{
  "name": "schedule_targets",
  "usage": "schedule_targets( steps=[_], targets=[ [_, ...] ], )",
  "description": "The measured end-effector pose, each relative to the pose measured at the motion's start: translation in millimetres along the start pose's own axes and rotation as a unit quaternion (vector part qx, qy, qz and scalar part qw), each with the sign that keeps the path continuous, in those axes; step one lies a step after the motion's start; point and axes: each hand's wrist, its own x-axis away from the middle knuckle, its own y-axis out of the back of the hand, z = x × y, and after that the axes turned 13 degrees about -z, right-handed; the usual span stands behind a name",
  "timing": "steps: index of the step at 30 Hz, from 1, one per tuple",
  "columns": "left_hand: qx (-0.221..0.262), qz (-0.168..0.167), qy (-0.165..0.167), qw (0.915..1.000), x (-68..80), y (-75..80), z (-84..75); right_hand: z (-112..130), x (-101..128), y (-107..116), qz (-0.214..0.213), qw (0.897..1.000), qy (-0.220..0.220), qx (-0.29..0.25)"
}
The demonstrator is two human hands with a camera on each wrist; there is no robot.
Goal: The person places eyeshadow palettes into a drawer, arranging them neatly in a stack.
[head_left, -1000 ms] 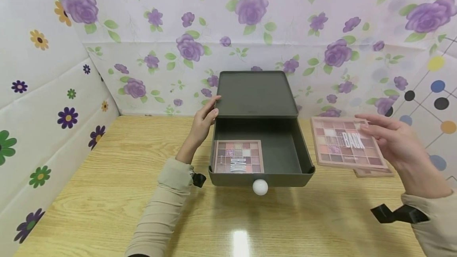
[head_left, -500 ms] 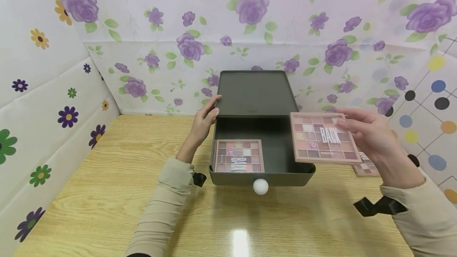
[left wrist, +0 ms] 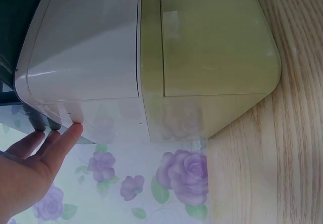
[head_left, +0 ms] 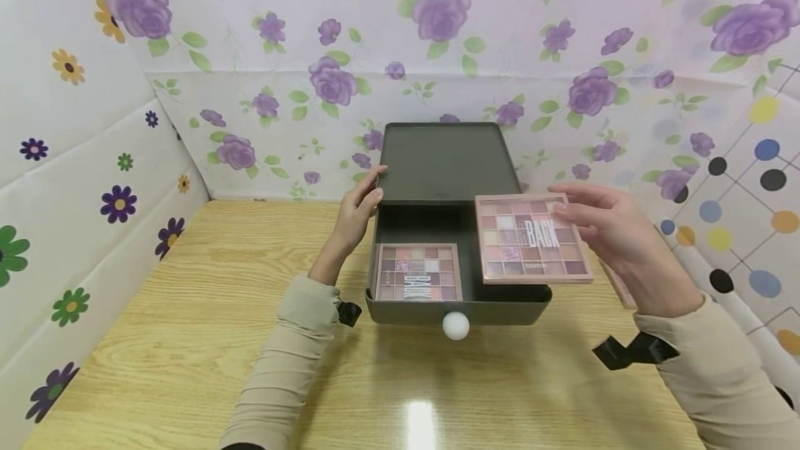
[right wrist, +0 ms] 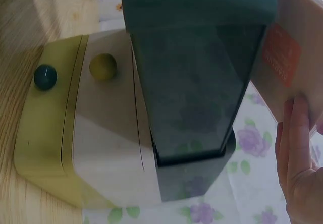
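Note:
In the head view a dark green drawer (head_left: 458,313) with a white round knob (head_left: 455,326) stands pulled out of its cabinet (head_left: 446,162). One eyeshadow palette (head_left: 417,273) lies in the drawer's left part. My right hand (head_left: 625,248) pinches a second eyeshadow palette (head_left: 531,238) by its right edge, above the drawer's right side. Its pale underside (right wrist: 282,42) faces the right wrist camera. With fairly straight fingers, my left hand (head_left: 350,224) touches the cabinet's left side, as the left wrist view (left wrist: 45,158) also shows.
Beneath the open drawer, the cabinet has a white drawer (right wrist: 108,118) and a yellow-green drawer (right wrist: 43,128), both closed. Another palette (head_left: 620,288) lies on the wooden table (head_left: 187,325), mostly hidden behind my right hand. A flowered cloth (head_left: 269,137) hangs close behind the cabinet.
My right hand has carried its palette leftward, from beside the cabinet to above the drawer's right half. My left hand, the drawer and the palette inside have stayed put.

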Motion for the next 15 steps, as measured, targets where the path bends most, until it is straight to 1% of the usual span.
schedule_targets(
  steps=[2, 5, 9, 15],
  targets=[
    [-0.001, -0.001, 0.002, 1.0, 0.3, -0.3, -0.2, -1, -2, -5, 0.006, 1.0, 0.01, 0.014],
    [-0.003, -0.004, 0.003, 1.0, 0.5, -0.5, -0.8, -4, -4, -14, 0.016, 1.0, 0.014, 0.02],
    [-0.007, -0.005, 0.007, 0.9999, 0.5, -0.5, -1.5, -6, -5, -26, 0.015, 0.999, 0.015, 0.029],
    [-0.013, -0.005, 0.009, 0.9999, -0.2, -0.7, -2.2, -8, -6, -43, 0.01, 0.997, 0.015, 0.08]
  ],
)
